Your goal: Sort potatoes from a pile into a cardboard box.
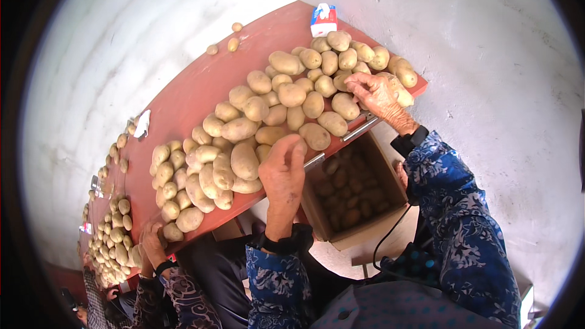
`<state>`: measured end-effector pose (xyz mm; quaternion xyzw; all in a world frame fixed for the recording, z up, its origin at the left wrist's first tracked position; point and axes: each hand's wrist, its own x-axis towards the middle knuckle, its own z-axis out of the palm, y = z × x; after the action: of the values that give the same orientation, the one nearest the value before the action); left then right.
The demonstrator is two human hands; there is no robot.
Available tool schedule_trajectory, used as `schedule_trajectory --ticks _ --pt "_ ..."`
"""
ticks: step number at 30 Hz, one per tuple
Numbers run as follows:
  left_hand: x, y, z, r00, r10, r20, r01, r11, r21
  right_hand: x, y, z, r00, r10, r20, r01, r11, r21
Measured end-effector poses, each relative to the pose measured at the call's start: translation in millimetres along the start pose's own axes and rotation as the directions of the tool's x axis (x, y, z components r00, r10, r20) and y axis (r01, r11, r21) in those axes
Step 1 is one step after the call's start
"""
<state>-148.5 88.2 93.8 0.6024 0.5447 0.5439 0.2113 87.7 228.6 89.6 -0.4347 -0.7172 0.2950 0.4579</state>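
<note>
Brown potatoes (291,94) lie in a wide heap along the red table (183,94). In front of the heap, my left hand (283,173) is raised with its fingers curled closed, back of the hand toward me. A large potato (244,161) sits just left of it. Whatever those fingers hold, if anything, is hidden. My right hand (378,94) is over the right end of the heap, its fingers bent and drawn together. Its fingertips are by a potato (342,81), and another potato (399,89) shows beside the knuckles. Whether it grips anything is unclear.
Below the table edge stands an open cardboard box (314,213) with potatoes inside. A tissue pack (323,19) is at the far corner, by the wall. Metal rails (359,128) run along the edge. At left, another person's hand (152,245) rests near more potatoes (109,244).
</note>
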Motion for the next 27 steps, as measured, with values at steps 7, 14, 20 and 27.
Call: schedule_trajectory --ticks 7,14,20,27 --pt "4.3 -2.7 -5.6 0.999 0.029 -0.036 -0.028 0.999 0.019 -4.9 1.3 30.8 0.848 -0.518 0.107 0.519 0.774 -0.362" --pt "4.7 -5.5 -2.7 0.995 -0.101 0.011 0.098 0.986 0.132 -18.1 0.0 44.1 0.828 -0.541 0.146 0.549 0.727 -0.412" --pt "4.5 -2.0 5.5 0.998 -0.052 0.026 0.041 0.951 0.306 -31.8 -3.9 42.8 0.819 -0.562 0.12 0.551 0.709 -0.44" --pt "14.3 13.1 18.5 0.997 -0.077 0.001 0.076 0.994 0.072 -25.7 -2.9 23.6 0.849 -0.527 0.042 0.491 0.757 -0.432"
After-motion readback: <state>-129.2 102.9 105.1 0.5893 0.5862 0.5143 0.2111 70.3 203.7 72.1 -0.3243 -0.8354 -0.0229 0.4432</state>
